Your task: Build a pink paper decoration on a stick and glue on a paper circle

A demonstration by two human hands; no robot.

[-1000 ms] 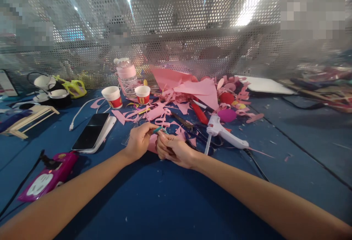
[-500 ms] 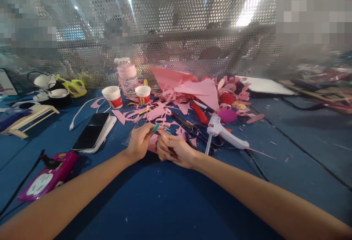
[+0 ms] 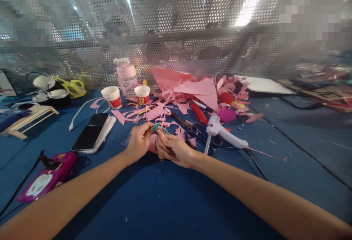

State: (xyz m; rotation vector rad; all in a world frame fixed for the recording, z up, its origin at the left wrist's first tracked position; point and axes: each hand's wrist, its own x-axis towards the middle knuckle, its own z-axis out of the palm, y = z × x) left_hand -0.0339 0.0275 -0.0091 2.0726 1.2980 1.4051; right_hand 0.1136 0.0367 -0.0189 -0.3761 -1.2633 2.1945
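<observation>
Both hands meet over the middle of the table, fingertips nearly touching. My left hand (image 3: 139, 141) is closed in a pinch, with a small teal piece (image 3: 156, 126) sticking up at its fingertips. My right hand (image 3: 176, 149) is closed too, its thumb pressed on curled fingers right beside the teal piece. What lies between the right fingers is hidden. Behind and below the hands are pink paper scraps (image 3: 155, 113) and a pink piece (image 3: 153, 143) partly covered by the right hand. Dark-handled scissors (image 3: 183, 121) lie just beyond the right hand.
A white glue gun (image 3: 229, 136) with its cord lies right of the hands. To the left are a phone (image 3: 91, 131), a purple power bank-like box (image 3: 49, 177) and a small wooden frame (image 3: 34, 119). Paper cups (image 3: 112, 97), a bottle (image 3: 127, 75) and pink sheets (image 3: 202, 91) stand behind.
The hands stay almost in place, and the teal piece shifts very slightly at the fingertips. The rest of the table looks the same.
</observation>
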